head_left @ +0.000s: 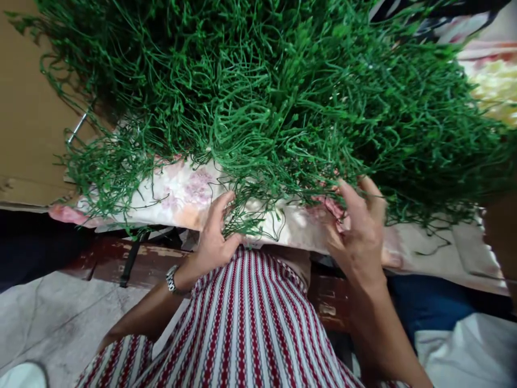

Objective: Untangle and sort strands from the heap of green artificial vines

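A large heap of thin green artificial plant stems (258,124), with small leafy tips, spreads over a flower-patterned cloth (194,186). Near the heap's front edge, my left hand (216,237) is cupped beside a small loose clump of stems (248,221). Its thumb and fingers are apart, and strands lie between them. My right hand (361,226) touches the front of the heap, its fingers bent and spread, slightly blurred. No stem is plainly gripped in it. A metal-banded watch (171,279) is on my left wrist.
Cardboard (32,124) stands at the left, with a thin metal rod (77,127) next to it. Pale yellow material (496,89) shows at the far right. Below the cloth runs a worn red-brown wooden edge (109,261) with a black strap (130,264).
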{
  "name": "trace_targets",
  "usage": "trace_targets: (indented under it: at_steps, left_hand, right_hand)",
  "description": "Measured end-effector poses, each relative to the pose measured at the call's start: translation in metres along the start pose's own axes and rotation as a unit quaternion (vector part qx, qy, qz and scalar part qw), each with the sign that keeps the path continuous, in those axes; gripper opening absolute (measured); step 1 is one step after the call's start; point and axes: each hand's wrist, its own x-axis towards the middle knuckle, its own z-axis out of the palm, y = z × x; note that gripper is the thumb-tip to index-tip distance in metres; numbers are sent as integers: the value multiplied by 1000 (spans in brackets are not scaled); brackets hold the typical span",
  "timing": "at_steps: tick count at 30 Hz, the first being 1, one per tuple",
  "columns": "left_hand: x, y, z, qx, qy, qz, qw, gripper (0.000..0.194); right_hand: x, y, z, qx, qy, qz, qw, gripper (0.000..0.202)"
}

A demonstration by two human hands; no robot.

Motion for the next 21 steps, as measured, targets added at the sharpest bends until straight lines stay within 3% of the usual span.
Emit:
trace_targets:
  at_steps: [3,6,9,11,13,16,19,21]
  left_hand:
    - [2,2,10,-43,-23,-9,999,75]
    - [2,5,16,-123,-56,14,991,75]
    - [-1,10,20,-195,-76,12,978,79]
    - [-4,13,20,-219,-92,-7,971,80]
    - [-5,15,19,-219,-111,-21,969,79]
    - [1,12,12,-161,-109,-9,981,67]
    - [14,5,0,-3,-109,49,993,40]
    - [24,3,-8,116,-84,106,984,32]
  right_hand:
    - [-23,-7,-4,6,38,52,998,45]
    - [-32,-22,0,84,-54,51,994,41]
    - [-22,-42,12,139,-146,2,979,60]
    - [-13,-53,23,129,-171,-20,977,75]
    - [-7,-61,34,102,-177,-25,979,71]
    - [-4,-64,44,113,-172,-14,978,41]
    - [-2,-55,41,178,-179,11,968,16]
    - [2,-46,35,196,-174,28,965,10]
